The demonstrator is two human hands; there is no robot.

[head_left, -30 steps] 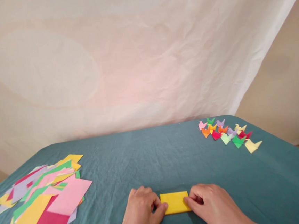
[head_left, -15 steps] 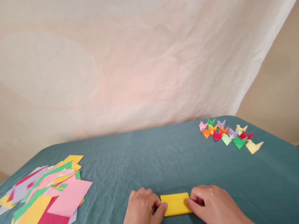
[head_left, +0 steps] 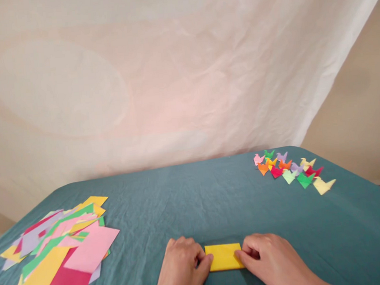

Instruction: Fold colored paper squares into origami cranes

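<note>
A yellow sheet of paper [head_left: 224, 257], folded into a small rectangle, is at the near middle of the table. My left hand [head_left: 185, 267] pinches its left end between thumb and curled fingers. At the right end, my right hand [head_left: 274, 259] grips the paper the same way, thumb on top. The fold's long edges run roughly level across the view. The fingertips under the paper are hidden.
Loose coloured paper sheets [head_left: 86, 251] lie in a spread pile on the left. Several small folded paper birds [head_left: 289, 176] stand in rows at the far right. A dark green cloth [head_left: 169, 206] covers the table, with a pale hanging sheet [head_left: 171, 82] behind it.
Both hands keep their hold on the yellow paper, which looks almost unmoved. The whole view has shifted very slightly.
</note>
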